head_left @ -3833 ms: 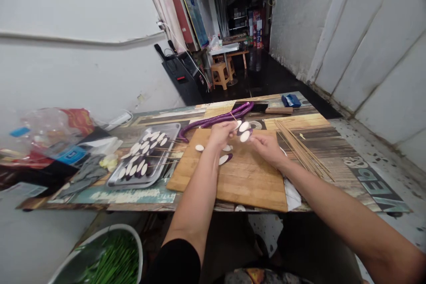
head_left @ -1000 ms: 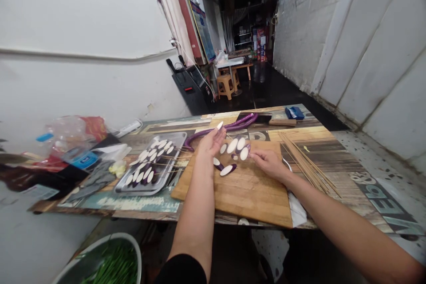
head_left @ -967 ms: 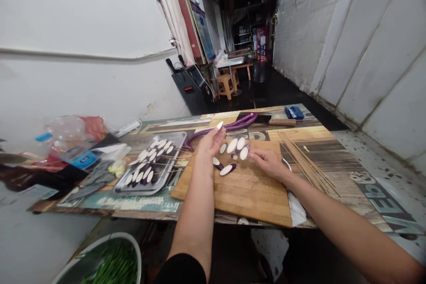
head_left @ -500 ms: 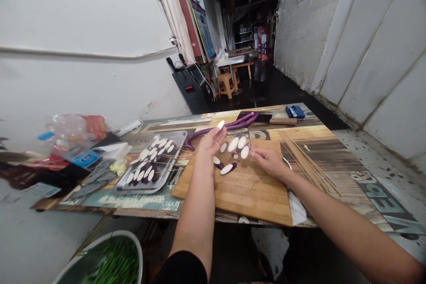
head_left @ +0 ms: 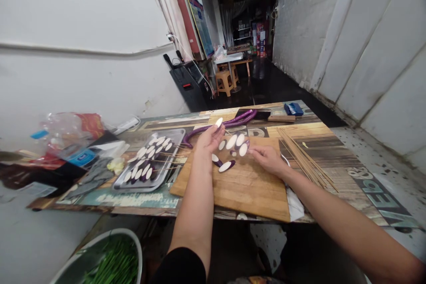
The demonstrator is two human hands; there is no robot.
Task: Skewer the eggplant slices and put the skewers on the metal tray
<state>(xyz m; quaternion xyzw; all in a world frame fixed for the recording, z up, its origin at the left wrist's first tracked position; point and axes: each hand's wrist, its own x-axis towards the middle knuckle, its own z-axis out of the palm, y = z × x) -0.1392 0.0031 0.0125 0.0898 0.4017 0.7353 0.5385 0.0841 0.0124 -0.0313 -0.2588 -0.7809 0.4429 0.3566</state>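
Observation:
My left hand (head_left: 210, 139) is raised above the back left of the wooden cutting board (head_left: 249, 191), its fingers closed on a white-faced eggplant slice (head_left: 218, 122). Over the right part of the board, my right hand (head_left: 269, 158) is pinched at the end of a thin bamboo skewer, mostly hidden by several eggplant slices (head_left: 240, 140) that appear to be on it. The skewer's other end shows beside my left fingers. Loose on the board lies a purple-edged slice (head_left: 226, 166), with others close by. Left of the board, a metal tray (head_left: 159, 185) holds skewered eggplant slices (head_left: 138, 173).
Whole long eggplants (head_left: 239, 118) and a knife (head_left: 281, 118) lie behind the board. Bare bamboo skewers (head_left: 306, 159) are on the right, near a blue box (head_left: 293, 108). Plastic packaging (head_left: 71, 131) and a grey cloth (head_left: 91, 177) sit at left. Below stands a basin (head_left: 140, 248) of greens.
The whole view has shifted slightly. Both hands keep nearly the same pose over the board, and the slices around them stay in place.

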